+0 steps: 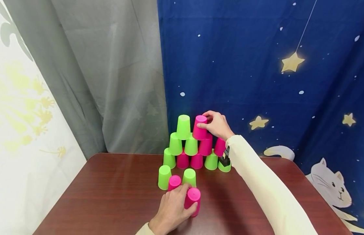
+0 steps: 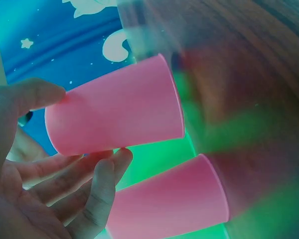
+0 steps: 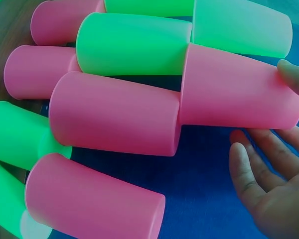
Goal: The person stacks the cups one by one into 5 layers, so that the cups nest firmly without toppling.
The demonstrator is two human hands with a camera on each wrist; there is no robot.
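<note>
In the head view my right hand [image 1: 218, 125] pinches an upside-down pink cup [image 1: 199, 129] near its base, thumb in front and fingers behind. The rim of that cup meets a pink cup [image 3: 114, 114] and a green cup [image 3: 134, 45] of the row below, as the right wrist view shows. A green cup [image 1: 183, 127] stands beside it on the same third level. Nearer to me, my left hand [image 1: 171, 207] grips another upside-down pink cup [image 2: 117, 109] between thumb and fingers. A second pink cup [image 1: 174, 182] is close behind that hand.
Below the third level, the pyramid has a middle row with a pink cup [image 1: 220, 147] at its right end, over a bottom row of green and pink cups. Two green cups, one at left [image 1: 164, 178] and one at right [image 1: 189, 176], stand in front. Curtains [image 1: 135, 81] hang behind the table [image 1: 111, 195].
</note>
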